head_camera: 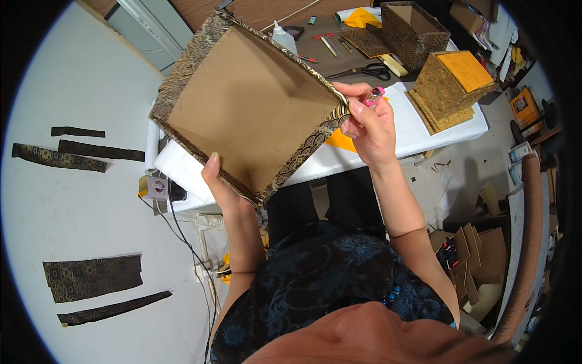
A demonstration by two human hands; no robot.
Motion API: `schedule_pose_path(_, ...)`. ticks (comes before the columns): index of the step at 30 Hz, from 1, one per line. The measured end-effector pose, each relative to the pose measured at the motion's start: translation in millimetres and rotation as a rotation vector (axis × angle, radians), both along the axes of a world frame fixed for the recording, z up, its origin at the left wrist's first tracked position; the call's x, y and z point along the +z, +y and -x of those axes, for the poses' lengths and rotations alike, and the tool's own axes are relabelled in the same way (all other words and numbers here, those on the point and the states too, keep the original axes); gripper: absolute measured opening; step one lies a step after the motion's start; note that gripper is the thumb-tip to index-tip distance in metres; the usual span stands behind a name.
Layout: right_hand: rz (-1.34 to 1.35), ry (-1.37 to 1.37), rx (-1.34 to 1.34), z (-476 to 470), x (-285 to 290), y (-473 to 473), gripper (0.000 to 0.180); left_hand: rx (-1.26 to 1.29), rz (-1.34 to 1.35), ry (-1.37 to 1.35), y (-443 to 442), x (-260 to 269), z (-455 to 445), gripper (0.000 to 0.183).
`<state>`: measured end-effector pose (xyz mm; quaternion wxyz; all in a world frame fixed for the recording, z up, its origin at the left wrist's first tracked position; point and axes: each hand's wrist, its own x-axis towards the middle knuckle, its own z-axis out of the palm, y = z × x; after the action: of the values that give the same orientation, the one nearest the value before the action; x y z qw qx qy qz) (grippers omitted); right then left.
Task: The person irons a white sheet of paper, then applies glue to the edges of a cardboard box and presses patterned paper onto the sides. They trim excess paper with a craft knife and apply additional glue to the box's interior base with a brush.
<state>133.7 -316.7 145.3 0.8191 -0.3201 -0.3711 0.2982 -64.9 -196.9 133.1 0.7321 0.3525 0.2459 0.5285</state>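
Note:
Both hands hold up an open box [241, 109] with bare brown board inside and dark wave-patterned brocade over its walls. Its open side faces me, tilted, above the front of the table. On the near left wall rests the thumb of my left hand [227, 189]; the fingers behind it are hidden. My right hand [375, 125] pinches the right corner, where a fold of brocade shows, between thumb and fingers. A small pink-edged tool [374, 97] is tucked in the same hand; its kind is unclear.
Black-handled scissors [375, 71], a white glue bottle [284, 38] and pens lie behind the box. A brocade-covered box [411, 34] and a gold-patterned box [450, 77] stand at right. Brocade strips [93, 278] are stuck to the left wall. Cables [188, 245] hang beside my left arm.

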Motion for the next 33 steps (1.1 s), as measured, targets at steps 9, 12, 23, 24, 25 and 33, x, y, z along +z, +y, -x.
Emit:
schedule_pose_path(9, -0.16, 0.073, 0.177, -6.2, -14.4, -1.1, 0.034, 0.032, -0.07, -0.011, -6.4, 5.2, 2.4, 0.07)
schedule_pose_path(12, -0.03, -0.047, 0.014, -1.8, -10.0, -2.6, 0.033, 0.077, -0.072, 0.038, -6.0, 2.7, 2.1, 0.072)
schedule_pose_path(23, 0.422, -0.021, -0.067, -2.8, -14.4, -8.0, 0.06, -0.085, -0.471, 0.051, 0.4, -38.4, 36.5, 0.079)
schedule_pose_path(24, 0.438, -0.031, -0.076, -1.0, -12.7, -7.9, 0.059, -0.096, -0.483, 0.052, -2.3, -38.6, 39.3, 0.079)
schedule_pose_path(25, 0.44, -0.045, -0.069, -0.5, -13.1, -8.4, 0.059, -0.104, -0.497, 0.055, -4.2, -40.1, 42.0, 0.079)
schedule_pose_path(33, 0.451, -0.127, -0.053, 4.4, -6.6, -13.1, 0.056, -0.146, -0.505, 0.051, -4.5, -43.4, 46.8, 0.079)
